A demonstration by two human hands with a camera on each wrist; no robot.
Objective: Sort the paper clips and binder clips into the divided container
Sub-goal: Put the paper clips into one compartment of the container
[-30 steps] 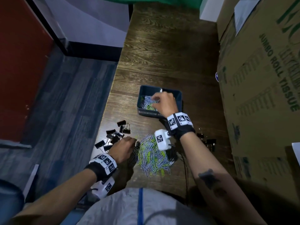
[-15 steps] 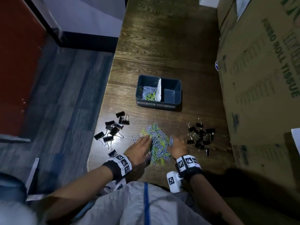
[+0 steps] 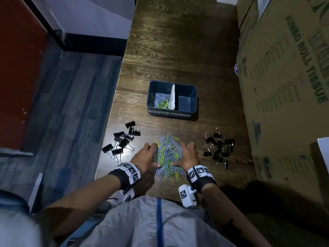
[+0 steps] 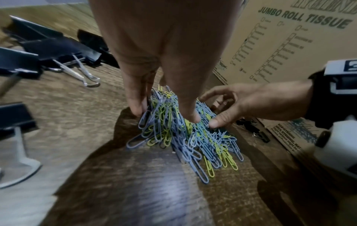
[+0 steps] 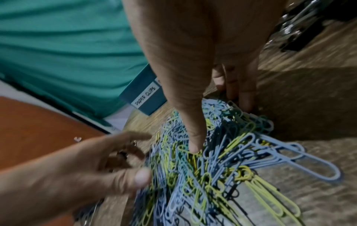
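Beside the paper clip pile [image 3: 167, 154], binder clips [image 3: 122, 139] flank both sides.

I read this as office storage corner: dark wood-grain desk [image 3: 178, 50], grey-blue carpet tiles [image 3: 67, 104], big cardboard carton [image 3: 284, 77] printed "JUMBO ROLL TISSUE" stacked against desk, stationery container [image 3: 187, 114] labelled "PAPER CLIPS".

Your head camera looked steeply down on the table [image 3: 178, 50], taking in both forearms from well above. Each wrist camera looked along its own hand from close range, low over the wood. All three views shared the paper clips [image 3: 167, 154] [image 4: 185, 134] [image 5: 212, 168].
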